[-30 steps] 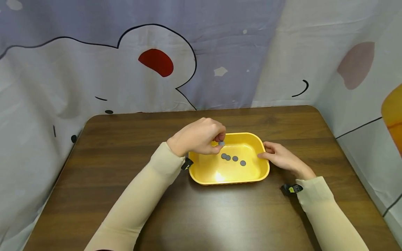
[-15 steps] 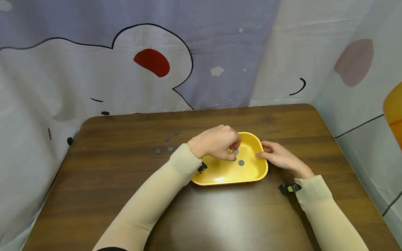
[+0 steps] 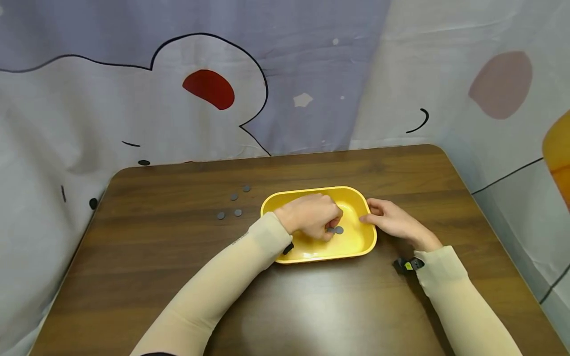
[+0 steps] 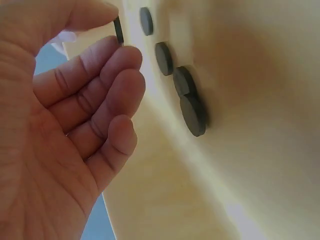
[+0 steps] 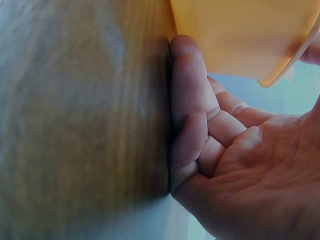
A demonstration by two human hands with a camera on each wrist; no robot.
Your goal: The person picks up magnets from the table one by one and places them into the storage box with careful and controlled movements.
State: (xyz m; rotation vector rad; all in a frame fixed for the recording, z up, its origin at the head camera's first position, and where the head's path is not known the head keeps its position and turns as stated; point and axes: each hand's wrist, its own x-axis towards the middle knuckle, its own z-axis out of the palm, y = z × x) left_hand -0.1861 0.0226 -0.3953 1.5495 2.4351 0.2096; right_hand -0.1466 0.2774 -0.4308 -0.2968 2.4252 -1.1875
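Down inside the yellow plastic tray (image 3: 307, 256), my left hand (image 3: 309, 216) pinches a small dark grey disc (image 4: 118, 30) between thumb and forefinger. Several more grey discs (image 4: 192, 115) lie in a row on the tray floor beside the fingers, two of them touching; in the head view the hand hides most of these, with one disc (image 3: 339, 230) showing. At the tray's right end my right hand (image 3: 396, 220) grips the wall, thumb over the rim and fingers outside. Its lower fingers (image 5: 189, 90) rest along the tabletop in the right wrist view.
Several loose grey discs (image 3: 238, 212) lie on the brown wooden table (image 3: 156, 247) left of the tray. A printed curtain (image 3: 311, 74) hangs right behind the table's far edge and along its sides.
My left hand has moved right and down into the tray with a disc, uncovering the discs on the table at left. The right hand stays at the tray's end. The view has shifted slightly.
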